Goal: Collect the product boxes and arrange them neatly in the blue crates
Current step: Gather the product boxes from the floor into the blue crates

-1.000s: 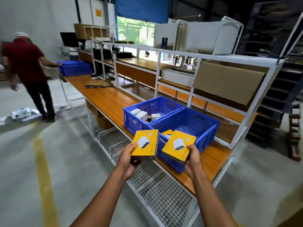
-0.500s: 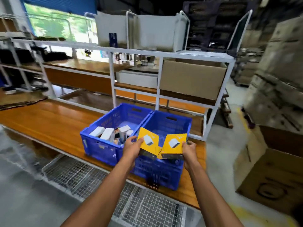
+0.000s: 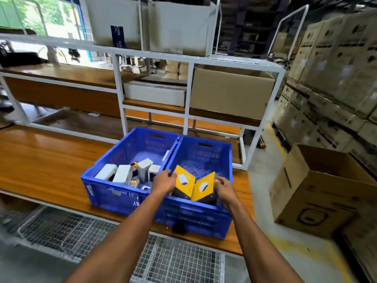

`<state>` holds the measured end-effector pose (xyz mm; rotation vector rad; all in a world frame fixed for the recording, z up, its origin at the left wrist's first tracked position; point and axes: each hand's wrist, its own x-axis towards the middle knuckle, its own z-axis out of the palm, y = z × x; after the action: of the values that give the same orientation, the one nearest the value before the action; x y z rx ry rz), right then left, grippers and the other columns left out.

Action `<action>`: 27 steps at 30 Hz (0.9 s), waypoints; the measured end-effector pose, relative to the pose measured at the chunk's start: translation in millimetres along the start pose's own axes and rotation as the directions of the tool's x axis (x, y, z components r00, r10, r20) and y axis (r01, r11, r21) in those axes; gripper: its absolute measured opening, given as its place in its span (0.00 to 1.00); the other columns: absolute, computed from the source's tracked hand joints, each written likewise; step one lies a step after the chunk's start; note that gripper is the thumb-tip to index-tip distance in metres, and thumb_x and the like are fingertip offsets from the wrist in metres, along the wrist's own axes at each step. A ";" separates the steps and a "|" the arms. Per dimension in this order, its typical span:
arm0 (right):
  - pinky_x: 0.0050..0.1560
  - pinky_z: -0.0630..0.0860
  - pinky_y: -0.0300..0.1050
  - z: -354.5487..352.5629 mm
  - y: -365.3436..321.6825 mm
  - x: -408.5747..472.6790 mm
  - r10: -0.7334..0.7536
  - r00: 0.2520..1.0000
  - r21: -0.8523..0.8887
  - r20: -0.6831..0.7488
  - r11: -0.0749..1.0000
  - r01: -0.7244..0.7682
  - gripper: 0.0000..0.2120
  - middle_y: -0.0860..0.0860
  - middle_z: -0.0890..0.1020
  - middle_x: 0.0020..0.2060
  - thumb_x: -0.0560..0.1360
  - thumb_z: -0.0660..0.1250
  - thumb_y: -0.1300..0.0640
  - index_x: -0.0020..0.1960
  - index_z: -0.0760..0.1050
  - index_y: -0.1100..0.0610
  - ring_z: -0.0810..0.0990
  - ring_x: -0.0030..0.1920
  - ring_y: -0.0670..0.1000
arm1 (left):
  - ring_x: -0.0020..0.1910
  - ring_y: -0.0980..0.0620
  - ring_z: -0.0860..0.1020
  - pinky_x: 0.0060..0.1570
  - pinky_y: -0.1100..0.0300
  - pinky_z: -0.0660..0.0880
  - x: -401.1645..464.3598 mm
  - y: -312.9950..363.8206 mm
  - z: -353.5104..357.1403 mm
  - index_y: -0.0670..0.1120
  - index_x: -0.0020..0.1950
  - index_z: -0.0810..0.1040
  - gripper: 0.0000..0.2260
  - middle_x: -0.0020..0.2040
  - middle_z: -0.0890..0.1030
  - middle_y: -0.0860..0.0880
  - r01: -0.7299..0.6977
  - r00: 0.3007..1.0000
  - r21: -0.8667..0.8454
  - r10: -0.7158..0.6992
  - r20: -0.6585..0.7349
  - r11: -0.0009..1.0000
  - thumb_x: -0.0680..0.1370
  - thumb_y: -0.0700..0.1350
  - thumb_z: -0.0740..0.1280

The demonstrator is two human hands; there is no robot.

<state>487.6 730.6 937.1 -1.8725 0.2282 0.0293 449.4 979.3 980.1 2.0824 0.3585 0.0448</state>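
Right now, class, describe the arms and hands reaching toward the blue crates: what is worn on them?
Both forearms are bare, with no sleeves, gloves or wristwatch in view. The right hand seems to wear a thin ring on one finger; the left hand shows nothing worn.

Lower parts of both yellow boxes (image 3: 184, 183) hidden behind the right crate's near wall (image 3: 193, 217). Right hand (image 3: 223, 189) fingertips concealed behind its box. Stacked cartons (image 3: 334, 78) right of that crate blurred, print illegible.
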 end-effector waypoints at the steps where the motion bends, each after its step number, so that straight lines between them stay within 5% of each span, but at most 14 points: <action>1: 0.48 0.80 0.53 0.8 4.3 -0.4 -0.013 1.000 -0.069 0.011 0.998 0.014 0.10 0.57 0.85 0.54 0.84 0.64 0.56 0.64 0.77 0.50 0.82 0.46 0.54 | 0.67 0.38 0.77 0.65 0.48 0.73 1.4 -1.8 -0.5 0.41 0.69 0.79 0.19 0.67 0.81 0.41 -0.029 0.999 0.067 0.027 0.026 0.997 0.86 0.53 0.63; 3: 0.44 0.78 0.49 1.9 4.0 -5.2 -0.022 1.000 -0.131 -0.016 0.991 0.020 0.12 0.57 0.84 0.55 0.82 0.67 0.59 0.65 0.79 0.54 0.80 0.44 0.53 | 0.70 0.40 0.76 0.68 0.48 0.72 3.9 -5.4 -0.9 0.43 0.72 0.78 0.18 0.71 0.79 0.42 -0.055 0.996 0.149 0.045 0.074 0.987 0.86 0.50 0.63; 9: 0.61 0.79 0.51 3.0 0.8 -24.3 -0.017 1.000 -0.257 -0.006 0.966 0.015 0.14 0.53 0.82 0.63 0.82 0.65 0.62 0.66 0.80 0.56 0.81 0.61 0.55 | 0.64 0.41 0.79 0.63 0.48 0.76 2.4 -20.3 1.2 0.45 0.72 0.78 0.16 0.67 0.81 0.42 -0.097 0.991 0.238 0.072 0.111 0.967 0.85 0.46 0.63; 15: 0.46 0.80 0.44 -13.5 -0.6 -49.0 -0.121 0.985 -0.174 -0.120 0.980 0.099 0.11 0.46 0.85 0.55 0.80 0.68 0.59 0.59 0.83 0.49 0.82 0.47 0.43 | 0.51 0.47 0.81 0.50 0.55 0.77 -17.7 -16.6 24.8 0.49 0.62 0.81 0.09 0.54 0.84 0.49 -0.180 0.983 0.127 0.173 0.064 0.975 0.83 0.47 0.66; 19: 0.51 0.83 0.52 -31.5 12.6 -71.5 -0.161 0.961 -0.098 -0.225 0.985 0.142 0.09 0.42 0.85 0.44 0.78 0.70 0.61 0.49 0.83 0.47 0.85 0.46 0.47 | 0.43 0.54 0.79 0.44 0.59 0.72 -45.3 -5.4 55.2 0.50 0.59 0.82 0.07 0.51 0.84 0.52 -0.268 0.961 0.036 0.264 0.087 0.963 0.83 0.46 0.67; 27: 0.43 0.85 0.57 -87.4 86.6 -141.4 -0.088 0.958 -0.024 -0.274 0.996 0.085 0.10 0.49 0.86 0.36 0.79 0.69 0.63 0.48 0.83 0.48 0.85 0.36 0.49 | 0.46 0.55 0.83 0.51 0.58 0.78 -133.8 -9.7 146.6 0.54 0.52 0.84 0.05 0.44 0.85 0.56 -0.169 0.967 -0.087 0.182 0.179 0.982 0.80 0.46 0.70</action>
<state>325.7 642.8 901.8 -1.8935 0.3372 -0.2920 345.2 824.6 911.4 2.0236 0.0566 -0.0316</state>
